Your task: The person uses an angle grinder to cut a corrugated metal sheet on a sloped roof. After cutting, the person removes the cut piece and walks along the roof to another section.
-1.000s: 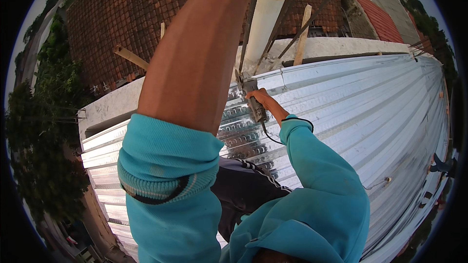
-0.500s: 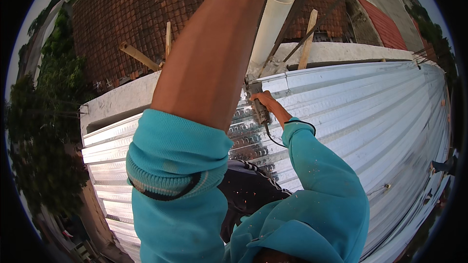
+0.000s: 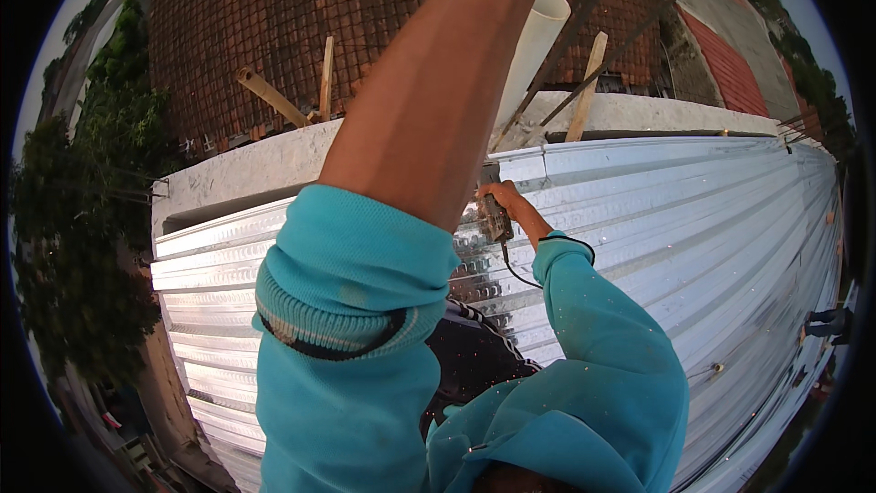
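My left forearm [image 3: 411, 100], sleeve rolled up, stretches across the view to the top edge, where the hand is out of sight. My right hand [image 3: 507, 197] grips a grey corded power tool [image 3: 495, 224] at the far edge of the silver ribbed metal sheeting [image 3: 693, 237]. The tool's head is partly hidden behind the left forearm, and small sparks fly over the sheets and my blue sleeve. Just beyond stand a white plastic pipe [image 3: 538, 27] and dark steel bars [image 3: 584, 9].
A rough concrete ledge [image 3: 219, 178] borders the sheeting, with wooden sticks [image 3: 589, 82] rising from it. Beyond lie a clay tile roof [image 3: 237, 36], a red roof [image 3: 716, 64] and trees [image 3: 64, 246] at left. A person [image 3: 826, 319] shows small at the far right.
The surroundings have shifted down and right in the view. My left forearm appears farther right, covering more of the pipe and tool. Sparks have appeared since a second ago.
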`<state>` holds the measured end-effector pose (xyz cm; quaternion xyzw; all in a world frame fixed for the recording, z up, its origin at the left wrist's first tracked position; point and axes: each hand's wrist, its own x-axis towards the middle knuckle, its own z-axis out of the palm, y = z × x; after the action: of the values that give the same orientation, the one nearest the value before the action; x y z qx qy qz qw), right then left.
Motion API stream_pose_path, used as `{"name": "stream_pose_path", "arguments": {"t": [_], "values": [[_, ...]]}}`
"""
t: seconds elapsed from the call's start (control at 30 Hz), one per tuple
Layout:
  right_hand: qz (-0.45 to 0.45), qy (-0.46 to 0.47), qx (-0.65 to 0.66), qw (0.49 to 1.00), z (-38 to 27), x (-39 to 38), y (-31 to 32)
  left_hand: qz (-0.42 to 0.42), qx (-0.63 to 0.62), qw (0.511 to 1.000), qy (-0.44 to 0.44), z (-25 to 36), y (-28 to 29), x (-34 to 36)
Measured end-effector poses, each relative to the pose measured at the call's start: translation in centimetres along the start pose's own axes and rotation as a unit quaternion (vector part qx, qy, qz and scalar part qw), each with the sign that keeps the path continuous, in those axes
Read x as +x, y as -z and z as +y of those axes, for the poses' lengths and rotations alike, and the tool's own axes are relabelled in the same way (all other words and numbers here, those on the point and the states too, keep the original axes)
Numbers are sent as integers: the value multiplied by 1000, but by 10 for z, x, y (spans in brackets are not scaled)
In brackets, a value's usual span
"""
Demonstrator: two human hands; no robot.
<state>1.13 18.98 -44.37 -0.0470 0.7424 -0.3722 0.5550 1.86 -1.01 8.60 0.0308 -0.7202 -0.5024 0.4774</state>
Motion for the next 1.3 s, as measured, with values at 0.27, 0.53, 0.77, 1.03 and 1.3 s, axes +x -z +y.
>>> {"name": "stream_pose_path", "arguments": {"t": [0.27, 0.53, 0.77, 1.03, 1.3], "values": [[1, 20, -7, 1000, 10, 4, 17, -1, -18, 1000, -6, 6, -5, 3], [1, 0, -18, 1000, -22, -18, -8, 0, 2, 1000, 7, -2, 7, -5], [-7, 6, -6, 1000, -24, -13, -12, 0, 5, 1000, 11, -3, 9, -6], [-8, 9, -2, 1000, -24, -6, -7, 1, -2, 1000, 11, -1, 6, -6], [0, 41, 2, 999, -22, 1, -4, 1, -7, 1000, 11, 0, 4, -5]]}}
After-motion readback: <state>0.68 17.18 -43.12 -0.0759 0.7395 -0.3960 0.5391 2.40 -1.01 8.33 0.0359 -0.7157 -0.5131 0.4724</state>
